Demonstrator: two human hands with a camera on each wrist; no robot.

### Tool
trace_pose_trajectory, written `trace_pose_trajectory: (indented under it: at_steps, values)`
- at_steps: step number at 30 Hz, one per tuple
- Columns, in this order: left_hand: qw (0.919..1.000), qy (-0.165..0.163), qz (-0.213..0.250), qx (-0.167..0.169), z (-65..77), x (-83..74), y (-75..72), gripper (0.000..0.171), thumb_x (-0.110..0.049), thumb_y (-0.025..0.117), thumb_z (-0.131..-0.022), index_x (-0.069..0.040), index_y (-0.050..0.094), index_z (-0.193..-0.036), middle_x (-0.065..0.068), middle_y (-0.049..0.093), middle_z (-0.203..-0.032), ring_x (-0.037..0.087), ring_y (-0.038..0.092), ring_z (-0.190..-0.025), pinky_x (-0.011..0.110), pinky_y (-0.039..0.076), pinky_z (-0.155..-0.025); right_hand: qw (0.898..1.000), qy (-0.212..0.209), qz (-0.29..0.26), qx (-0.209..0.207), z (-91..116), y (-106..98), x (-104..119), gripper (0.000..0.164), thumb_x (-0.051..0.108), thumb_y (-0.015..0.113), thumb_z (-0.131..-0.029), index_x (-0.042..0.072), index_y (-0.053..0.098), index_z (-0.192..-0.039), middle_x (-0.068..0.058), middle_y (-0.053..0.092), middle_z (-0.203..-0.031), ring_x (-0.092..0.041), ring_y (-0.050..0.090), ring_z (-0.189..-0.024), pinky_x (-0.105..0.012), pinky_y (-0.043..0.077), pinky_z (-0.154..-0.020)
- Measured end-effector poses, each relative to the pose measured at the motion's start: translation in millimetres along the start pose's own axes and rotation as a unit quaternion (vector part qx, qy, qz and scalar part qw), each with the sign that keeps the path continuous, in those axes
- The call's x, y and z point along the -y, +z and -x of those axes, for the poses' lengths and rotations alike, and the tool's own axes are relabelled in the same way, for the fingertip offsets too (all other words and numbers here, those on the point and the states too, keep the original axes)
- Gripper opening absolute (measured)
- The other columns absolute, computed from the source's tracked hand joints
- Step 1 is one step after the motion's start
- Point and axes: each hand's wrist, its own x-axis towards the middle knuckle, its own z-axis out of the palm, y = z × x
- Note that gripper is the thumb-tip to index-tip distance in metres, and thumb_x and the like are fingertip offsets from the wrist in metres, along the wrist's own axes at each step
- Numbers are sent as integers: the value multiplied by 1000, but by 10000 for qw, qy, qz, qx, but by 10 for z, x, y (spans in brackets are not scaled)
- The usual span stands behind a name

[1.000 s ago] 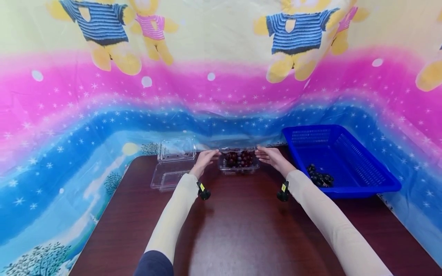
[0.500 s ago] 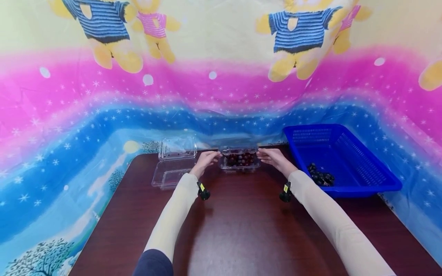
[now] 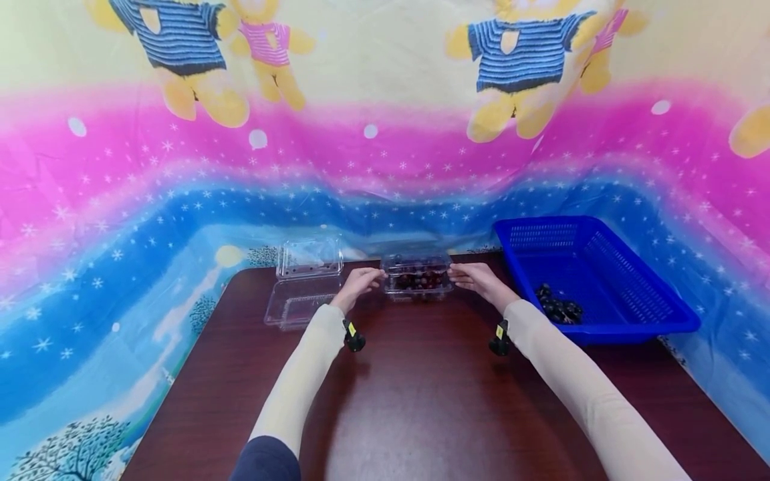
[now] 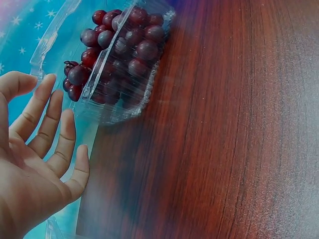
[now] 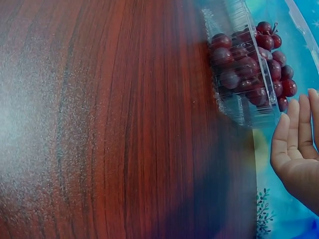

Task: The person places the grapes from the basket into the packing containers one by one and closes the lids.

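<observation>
Dark red grapes (image 4: 134,37) fill a clear plastic clamshell box (image 3: 417,291) near the table's back edge. Its hinged lid (image 3: 415,259) is tilted forward over them, with a gap between lid and base in both wrist views. At the lid's left end, my left hand (image 3: 359,282) pinches the edge between thumb and index finger; the other fingers are spread. My right hand (image 3: 479,278) holds the lid's right end. In the right wrist view the right hand (image 5: 301,149) is partly cut off and its thumb is hidden.
An open clear clamshell box (image 3: 301,304) stands left of my left hand. On the right is a blue plastic basket (image 3: 631,287), with a bunch of black grapes (image 3: 559,308) in its near left corner. A patterned cloth (image 3: 373,207) hangs behind the table (image 3: 415,401).
Both hands have swung the lid forward and down over the grapes. The box's base, the basket and the other box have stayed in place.
</observation>
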Motion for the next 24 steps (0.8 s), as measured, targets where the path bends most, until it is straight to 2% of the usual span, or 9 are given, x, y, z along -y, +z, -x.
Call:
trace_pose_trajectory:
  at_steps: [5,8,12,15,18,21,24]
  values:
    - [9999,5,-136,55,10,1,4,31,-26,56,-91,-3,67,-108,13,66,-112,26,59,-94,48,41,-96,9998,164,92,-73,-9,2,1,52,27,62,-89,-4,50,-129,2,68,-95,-11,63,-90,-36,45,-96]
    - [9994,-18,-206,262,59,-62,-8,33,-23,53,-93,1,64,-112,18,63,-117,35,56,-103,50,39,-98,9997,188,123,-27,-3,-2,-9,52,26,61,-90,-4,49,-130,-5,66,-105,-12,63,-93,-39,42,-100]
    - [9991,-60,-201,367,87,-65,-7,35,-22,51,-95,4,61,-116,20,59,-122,42,51,-111,52,36,-99,9997,178,163,48,4,-14,-38,50,25,60,-91,-4,49,-130,-20,56,-125,-21,59,-106,-41,39,-102]
    - [9995,-19,-233,189,60,1,14,35,-26,53,-93,0,64,-113,16,63,-118,38,55,-108,50,39,-97,9996,178,215,76,4,-24,-55,51,26,59,-91,-4,48,-131,-24,48,-133,-28,54,-116,-42,38,-103]
    - [9995,13,-320,63,53,18,24,33,-27,55,-91,-2,67,-109,14,65,-114,34,58,-101,48,42,-94,9996,145,247,53,-3,-30,-79,51,26,61,-90,-4,49,-130,-21,54,-127,-29,53,-116,-43,38,-103]
    - [9991,41,-417,7,54,43,20,31,-27,55,-91,-4,69,-107,13,66,-113,28,60,-96,46,44,-91,9995,107,283,30,-9,-30,-116,50,26,62,-89,-5,51,-127,-13,63,-112,-28,56,-108,-46,37,-103]
    - [9989,59,-474,38,59,68,15,31,-26,54,-91,-3,68,-107,12,66,-113,28,61,-95,46,45,-90,9995,128,293,8,-7,-29,-150,48,25,63,-88,-5,53,-125,-6,64,-104,-26,57,-104,-47,37,-103]
